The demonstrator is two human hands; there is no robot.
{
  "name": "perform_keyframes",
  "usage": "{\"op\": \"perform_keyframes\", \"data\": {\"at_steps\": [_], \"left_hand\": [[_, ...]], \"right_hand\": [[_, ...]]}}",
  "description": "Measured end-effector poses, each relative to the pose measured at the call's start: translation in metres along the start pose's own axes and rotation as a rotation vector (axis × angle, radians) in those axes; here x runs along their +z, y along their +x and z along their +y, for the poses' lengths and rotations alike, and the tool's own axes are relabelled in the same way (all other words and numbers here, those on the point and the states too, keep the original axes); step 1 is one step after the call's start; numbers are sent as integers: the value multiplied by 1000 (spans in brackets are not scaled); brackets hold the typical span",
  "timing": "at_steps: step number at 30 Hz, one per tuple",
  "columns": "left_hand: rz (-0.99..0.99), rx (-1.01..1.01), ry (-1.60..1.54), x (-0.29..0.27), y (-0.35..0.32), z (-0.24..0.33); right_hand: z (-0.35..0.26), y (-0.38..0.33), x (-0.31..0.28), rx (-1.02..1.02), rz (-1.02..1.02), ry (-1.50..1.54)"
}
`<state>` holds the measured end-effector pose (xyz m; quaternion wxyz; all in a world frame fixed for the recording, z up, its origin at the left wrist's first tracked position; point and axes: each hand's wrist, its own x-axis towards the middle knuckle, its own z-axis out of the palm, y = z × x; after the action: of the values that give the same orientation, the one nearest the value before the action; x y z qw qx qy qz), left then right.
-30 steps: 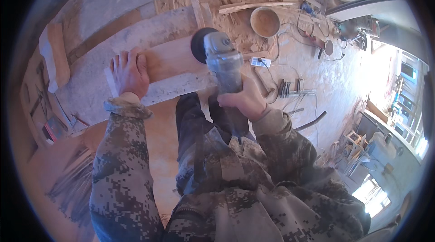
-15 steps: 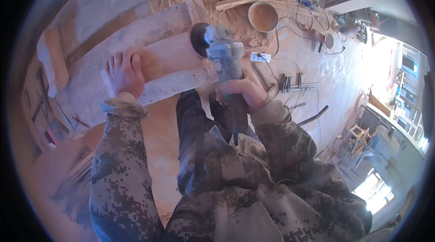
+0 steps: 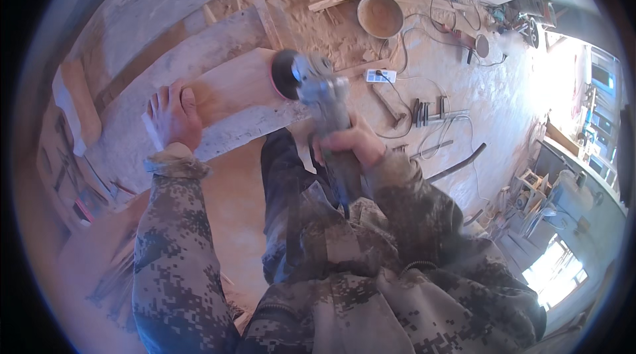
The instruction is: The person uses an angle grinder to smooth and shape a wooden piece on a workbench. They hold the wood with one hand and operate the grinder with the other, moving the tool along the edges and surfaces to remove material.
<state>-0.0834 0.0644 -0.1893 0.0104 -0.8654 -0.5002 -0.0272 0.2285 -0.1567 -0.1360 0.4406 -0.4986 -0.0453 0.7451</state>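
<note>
My left hand (image 3: 175, 115) lies on a pale wooden board (image 3: 235, 84), palm down, with the fingers spread over its left end. My right hand (image 3: 351, 146) is wrapped round the body of a grey angle grinder (image 3: 328, 99), which is a little blurred. At its head sits a round black disc (image 3: 285, 74) with a reddish rim, tilted on edge at the board's right end. Whether the disc touches the wood I cannot tell. The board rests on a long, worn, whitish bench beam (image 3: 258, 122).
A round pan (image 3: 380, 16) stands on the dusty floor, near a white power strip (image 3: 381, 75) with cables. Several dark-handled hand tools (image 3: 424, 112) lie to the right. A second grinder-like tool (image 3: 474, 42) lies farther off. A curved wooden piece (image 3: 76, 107) is at the left.
My view has shifted a little. The grinder's disc has come slightly nearer to me and left at the board's right end. My left hand stays on the board.
</note>
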Motion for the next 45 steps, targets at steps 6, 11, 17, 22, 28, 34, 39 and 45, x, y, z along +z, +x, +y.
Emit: {"op": "perform_keyframes", "data": {"at_steps": [6,11,17,22,28,34,39,45], "left_hand": [[16,27,-11,5,0,-6],[22,24,-12,3,-1,-4],[18,27,-11,5,-1,-9],[12,28,-5,4,2,-7],[-2,12,-22,2,-3,-7],[-30,18,-20,2,0,-12],[-17,-4,4,12,0,-13],[14,28,-1,11,-2,-17]], "right_hand": [[2,7,-6,31,-27,14],[28,-26,-9,41,-60,81],[-21,21,-5,8,-107,25],[-14,22,-7,6,-58,46],[50,-40,-19,3,19,-78],[31,-15,-20,-52,63,-78],[-16,16,4,-14,112,-258],[44,-27,-13,-110,28,-278]]}}
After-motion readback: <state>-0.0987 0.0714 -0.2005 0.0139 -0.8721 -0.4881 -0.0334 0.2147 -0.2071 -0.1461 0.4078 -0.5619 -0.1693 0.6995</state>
